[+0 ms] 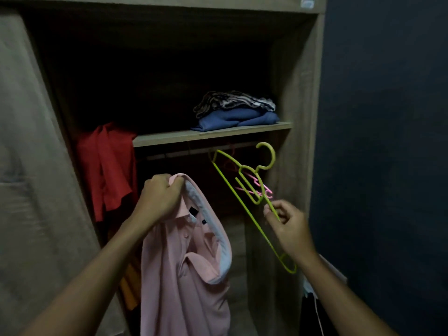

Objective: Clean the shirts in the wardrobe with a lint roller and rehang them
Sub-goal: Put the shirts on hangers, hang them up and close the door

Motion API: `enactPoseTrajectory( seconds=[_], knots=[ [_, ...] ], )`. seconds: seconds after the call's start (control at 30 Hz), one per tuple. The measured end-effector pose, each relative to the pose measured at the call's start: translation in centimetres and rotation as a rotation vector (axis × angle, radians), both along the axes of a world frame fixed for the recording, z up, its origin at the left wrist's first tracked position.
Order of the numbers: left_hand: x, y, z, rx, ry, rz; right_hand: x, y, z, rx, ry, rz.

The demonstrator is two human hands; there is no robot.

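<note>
An open wardrobe fills the view. A wooden shelf runs across its right part, and a rail sits just under the shelf's front edge. Below the shelf the space is dark and mostly open, with a gap between the two hands.

Under the shelf's left end, the left hand grips the collar of a pink shirt, with the fingers curled tight round the cloth. The shirt hangs loose from that hand and is off the rail.

Under the shelf's right end, the right hand pinches the thin bar of a green hanger between thumb and fingertips. The hanger is tilted. Its hook points up just under the shelf, close to the wardrobe's right wall, and looks free of the rail.

Pink hangers hang behind the green one. They are too blurry to count.

On top of the shelf, at its right end, lies a folded blue cloth with a black-and-white cloth on it. A red shirt hangs left of the shelf's left end. Far below the shelf, something orange peeks out, mostly hidden by the pink shirt and the left arm.

A dark blue wall stands to the right of the shelf, past the wardrobe's side. The space above the shelf is too dark to see into. Low down to the right, a white thing is cut off by the right arm.
</note>
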State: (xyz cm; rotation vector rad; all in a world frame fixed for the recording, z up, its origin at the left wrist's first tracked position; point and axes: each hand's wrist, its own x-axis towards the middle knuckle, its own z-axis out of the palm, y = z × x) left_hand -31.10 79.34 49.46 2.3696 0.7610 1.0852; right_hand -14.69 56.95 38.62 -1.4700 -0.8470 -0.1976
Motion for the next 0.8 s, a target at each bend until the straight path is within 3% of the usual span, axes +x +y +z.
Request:
enactPoseTrajectory(
  seconds=[0.57, 0.67, 0.8],
  knots=[
    [0.9, -2.8, 3.4, 0.064, -0.055, -0.068, -4.7, -5.3, -0.2, 0.3, 0.009, -0.032],
    [0.9, -3.1, 4.2, 0.077, -0.065, -0.084, -4.7, -3.9, 1.3, 0.238, 0.132, 0.057],
    [0.9, -3.3, 5.4, 0.101, -0.053, -0.1, -5.0, -1.8, 4.6, 0.246, 0.158, 0.071]
  ],
)
